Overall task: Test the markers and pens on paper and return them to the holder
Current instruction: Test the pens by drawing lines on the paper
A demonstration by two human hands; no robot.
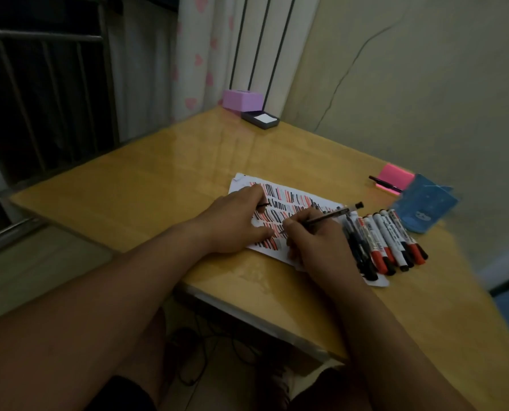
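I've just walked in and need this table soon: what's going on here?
A person is testing pens. The right hand grips a slim black pen, its tip on a sheet of paper filled with red and black strokes, while the left hand presses the sheet flat. A row of markers lies at the paper's right end, not yet back in the blue holder at the right.

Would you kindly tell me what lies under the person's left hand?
The paper, covered in red and black test strokes; the left hand rests flat on it. Strokes beneath the palm are hidden.
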